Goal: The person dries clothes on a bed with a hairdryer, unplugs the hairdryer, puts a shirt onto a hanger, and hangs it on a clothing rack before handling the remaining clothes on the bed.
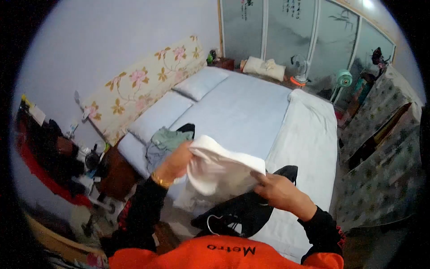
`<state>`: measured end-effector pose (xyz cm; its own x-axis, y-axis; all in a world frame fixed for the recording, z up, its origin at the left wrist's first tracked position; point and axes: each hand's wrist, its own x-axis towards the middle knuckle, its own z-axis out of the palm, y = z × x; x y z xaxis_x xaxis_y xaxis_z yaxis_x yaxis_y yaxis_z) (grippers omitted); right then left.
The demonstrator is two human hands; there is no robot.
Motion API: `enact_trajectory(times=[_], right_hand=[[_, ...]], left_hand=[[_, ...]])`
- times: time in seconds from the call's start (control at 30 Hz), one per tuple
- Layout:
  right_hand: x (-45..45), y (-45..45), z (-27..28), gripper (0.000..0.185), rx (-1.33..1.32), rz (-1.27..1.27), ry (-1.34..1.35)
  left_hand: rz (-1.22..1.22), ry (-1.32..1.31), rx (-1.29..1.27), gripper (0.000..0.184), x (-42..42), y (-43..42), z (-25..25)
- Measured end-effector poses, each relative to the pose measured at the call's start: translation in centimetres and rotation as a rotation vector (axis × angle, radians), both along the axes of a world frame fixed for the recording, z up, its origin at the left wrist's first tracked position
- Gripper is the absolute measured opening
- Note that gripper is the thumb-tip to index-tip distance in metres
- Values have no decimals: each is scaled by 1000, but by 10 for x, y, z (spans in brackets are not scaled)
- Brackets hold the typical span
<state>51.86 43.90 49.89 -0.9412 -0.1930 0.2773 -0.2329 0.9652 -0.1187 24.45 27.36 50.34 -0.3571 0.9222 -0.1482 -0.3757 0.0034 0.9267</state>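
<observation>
A white cloth (224, 168) hangs stretched between my two hands above the near part of the bed. My left hand (175, 161), with a gold bracelet at the wrist, is closed on its upper left corner. The right corner is pinched in my right hand (280, 193). Below the cloth lies a black garment (242, 213) with a white hanger (217, 224) beside it. Grey-green clothes (165, 142) are heaped on the bed beyond my left hand.
Two pillows (201, 84) lie by the floral headboard (143, 80). A folded white quilt (309, 134) runs along the bed's right side. Fans (344, 80) stand at the back. A patterned fabric wardrobe (380, 166) is on the right, and a cluttered nightstand (117, 175) on the left.
</observation>
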Motion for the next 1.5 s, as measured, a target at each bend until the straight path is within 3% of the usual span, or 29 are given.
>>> enact_trajectory(times=[0.03,0.1,0.13,0.2,0.23,0.27,0.33,0.37,0.43,0.47,0.57,0.8,0.87,0.9,0.97,1.0,1.07,1.1,1.13,1.17,1.2,1.27,1.33,1.4,1.43,1.5], right_hand=[[-3,2,0,13,-27,-23,-15],[-1,0,14,13,7,-62,-3],[1,-3,19,14,23,-91,-4],[2,-6,22,12,19,-104,-25],[1,-9,20,11,-4,-47,42],[-1,-12,20,11,-25,9,112],[-2,-19,18,11,34,-11,37],[-3,-20,12,11,62,-27,-13],[-6,-18,0,11,94,-47,-61],[-6,-18,-8,11,63,-26,-69],[-9,-29,0,12,17,6,-107],[-28,-46,-5,27,-48,-93,-333],[-41,-30,-37,33,-104,-56,283],[-40,-33,-26,32,-69,-117,334],[-33,-36,-18,26,31,-222,239],[-29,-40,-16,23,127,-294,101],[-23,-46,-13,24,123,-275,85],[-22,-45,-11,25,141,-245,65],[-19,-44,-9,27,162,-214,43],[-15,-47,-12,15,150,-206,183],[-12,-47,-17,15,150,-204,186],[-10,-47,-28,14,91,-161,238],[-14,-45,-42,15,22,-179,192],[-17,-42,-43,26,-49,-224,-398],[-18,-42,-60,26,-54,-232,-398],[-25,-34,-93,36,-378,-256,-31]], left_hand=[[-12,16,17,49,3,-4,4],[-269,354,-68,57,7,-23,-1],[-268,347,-73,57,5,-29,-10],[-569,1284,-260,60,-9,-30,-36],[-699,1402,-594,60,-15,-26,-46],[-701,1401,-594,60,-32,-19,-66],[-346,1494,-706,42,-68,-11,-102],[-351,1491,-709,42,-68,-10,-93],[-33,111,-127,29,-55,-2,-49],[-8,-32,-19,25,-25,-2,-15],[-36,-169,-2,25,-1,11,1],[-306,-49,-64,41,51,8,41],[-561,660,-62,56,57,-5,59],[-587,694,-59,56,61,-3,56],[-1,1504,138,62,68,-2,44],[-27,1517,139,62,62,2,36],[-305,1165,-210,56,52,8,22],[-354,1158,-451,39,50,14,24],[-355,1164,-450,39,48,19,26],[-232,890,-217,34,42,22,26],[-107,609,8,30,37,24,27],[-28,306,60,31,23,33,36],[-33,313,104,33,21,38,51],[-45,7,219,35,49,35,81],[-160,-30,216,41,49,27,87],[-107,37,135,41,58,20,93]])
